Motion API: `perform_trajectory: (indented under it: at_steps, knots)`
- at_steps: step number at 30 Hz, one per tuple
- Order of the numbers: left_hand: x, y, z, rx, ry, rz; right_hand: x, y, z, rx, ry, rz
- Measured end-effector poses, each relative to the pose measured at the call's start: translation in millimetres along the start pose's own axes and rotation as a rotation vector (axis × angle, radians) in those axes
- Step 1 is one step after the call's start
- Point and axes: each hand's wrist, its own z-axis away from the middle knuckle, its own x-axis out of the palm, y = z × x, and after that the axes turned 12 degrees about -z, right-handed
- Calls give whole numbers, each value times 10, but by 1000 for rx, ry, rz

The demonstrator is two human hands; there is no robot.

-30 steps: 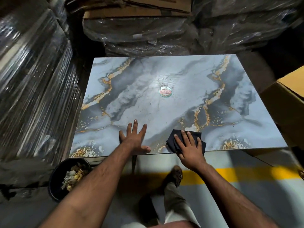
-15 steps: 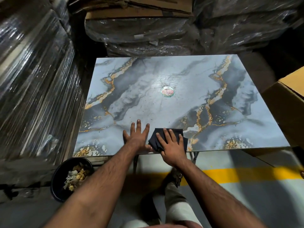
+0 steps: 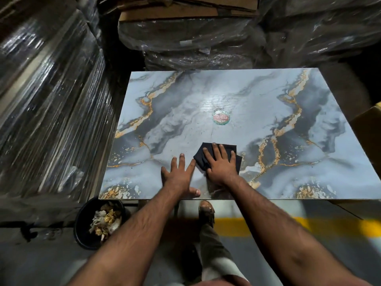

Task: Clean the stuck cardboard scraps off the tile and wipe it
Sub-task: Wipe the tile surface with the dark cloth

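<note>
A large glossy marble-patterned tile (image 3: 257,112), grey and white with gold veins, lies flat in front of me. A round red and green sticker (image 3: 220,118) sits near its middle. My right hand (image 3: 221,165) presses flat, fingers straight, on a dark folded cloth (image 3: 231,149) near the tile's front edge. My left hand (image 3: 181,175) rests flat on the tile just left of the cloth, fingers spread, thumb at the front edge. Small dark specks dot the tile around the cloth.
A black bucket (image 3: 82,230) with scraps stands on the floor at the front left. Plastic-wrapped stacks (image 3: 47,104) rise on the left and behind the tile. A cardboard box (image 3: 369,129) is at the right. A yellow floor line (image 3: 309,226) runs beneath. My shoe (image 3: 206,211) shows below the tile.
My right hand has slid the cloth leftward along the front edge and then further onto the tile, close beside my left hand. My left hand has stayed in place.
</note>
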Motion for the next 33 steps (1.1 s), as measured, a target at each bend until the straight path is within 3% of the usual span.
perform_trajectory:
  at_steps: [5, 12, 18, 26, 33]
  knots:
    - [-242, -259, -243, -9, 292, 81, 176, -2, 381, -52, 16, -11]
    - [-443, -507, -720, 12, 53, 63, 0, 61, 95, -79, -6, 13]
    - [-484, -492, -756, -11, 56, 10, -343, 9, -622, -24, 0, -13]
    - [-809, -492, -829, -32, 14, 60, -186, -24, -241, -32, -44, -34]
    - [-1174, -472, -1106, -114, -31, 83, -534, 35, -917, -44, -17, -59]
